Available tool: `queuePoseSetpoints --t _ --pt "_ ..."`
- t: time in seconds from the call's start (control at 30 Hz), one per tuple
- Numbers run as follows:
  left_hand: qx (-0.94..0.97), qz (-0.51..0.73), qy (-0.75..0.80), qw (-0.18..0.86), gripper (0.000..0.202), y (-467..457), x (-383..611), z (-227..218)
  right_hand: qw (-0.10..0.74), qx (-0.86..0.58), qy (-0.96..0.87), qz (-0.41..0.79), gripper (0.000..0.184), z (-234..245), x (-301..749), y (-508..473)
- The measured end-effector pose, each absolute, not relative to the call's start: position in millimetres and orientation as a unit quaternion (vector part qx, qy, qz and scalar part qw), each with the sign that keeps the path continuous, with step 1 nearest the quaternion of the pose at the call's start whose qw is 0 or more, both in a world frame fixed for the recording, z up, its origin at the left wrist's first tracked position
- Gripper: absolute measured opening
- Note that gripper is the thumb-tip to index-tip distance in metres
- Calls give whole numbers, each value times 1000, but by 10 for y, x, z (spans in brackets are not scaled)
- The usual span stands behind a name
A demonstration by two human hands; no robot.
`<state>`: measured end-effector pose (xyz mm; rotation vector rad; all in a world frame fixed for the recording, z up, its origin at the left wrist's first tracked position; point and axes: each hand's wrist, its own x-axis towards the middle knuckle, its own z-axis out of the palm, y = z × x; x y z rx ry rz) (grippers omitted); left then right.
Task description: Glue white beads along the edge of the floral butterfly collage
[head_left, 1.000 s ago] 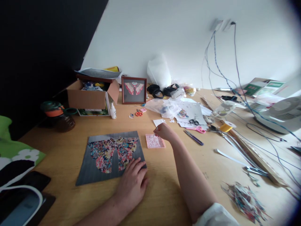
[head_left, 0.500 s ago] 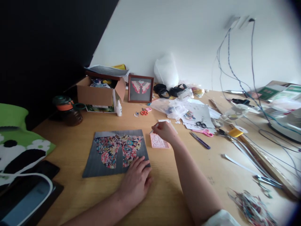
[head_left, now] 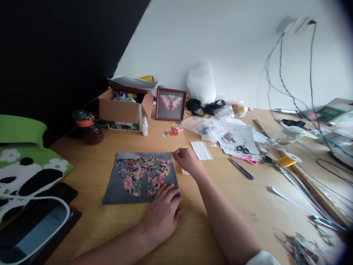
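A grey sheet [head_left: 113, 197] lies on the table, bearing a floral collar-shaped fabric piece [head_left: 132, 173] with small pale dots along its upper edge. My left hand [head_left: 164, 209] rests flat on the sheet's lower right corner, fingers stretched out. At the upper right corner is my right hand [head_left: 186, 161], thumb and finger pinched together. A small whitish thing shows at those fingertips, too small to name. Beneath the right hand, a pink tray [head_left: 185, 172] is mostly hidden. A white paper strip [head_left: 202, 150] lies just beyond it.
Orange scissors [head_left: 174, 132], a white bottle [head_left: 145, 127], a framed collar [head_left: 171, 105] and a cardboard box [head_left: 118, 109] stand or lie behind. Rightward are pink scissors [head_left: 246, 158], a purple-handled cutter [head_left: 241, 169] and yellow ribbon [head_left: 286, 160]. A drink bottle [head_left: 89, 129] is at left.
My right hand has moved left from over the pink tray to the sheet's upper right corner, still pinched. My left hand stays on the sheet. The view has shifted slightly.
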<state>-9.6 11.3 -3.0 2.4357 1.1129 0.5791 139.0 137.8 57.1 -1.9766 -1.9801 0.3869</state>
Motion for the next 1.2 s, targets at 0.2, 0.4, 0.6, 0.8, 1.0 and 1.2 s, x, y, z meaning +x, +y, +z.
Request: queuePoseSetpoints --t 0.2,0.4,0.6,0.8,1.0,1.2 --pt "870 209 398 205 28 113 -99 -27 152 -692 -693 134 27 564 1385 1375" --pt "869 208 399 207 29 110 -97 -21 148 -694 -692 134 27 541 1376 1387" --pt "871 209 397 203 28 107 -95 -31 160 -688 -694 136 27 500 1382 1397" --pt "870 213 396 203 29 106 -96 -43 154 -692 -691 138 27 527 1375 1386" --pt "870 220 395 198 28 103 -101 -53 148 -697 -688 136 27 523 1375 1382" --pt "870 224 395 194 28 104 -97 -62 146 -694 -692 133 28 511 1376 1384"
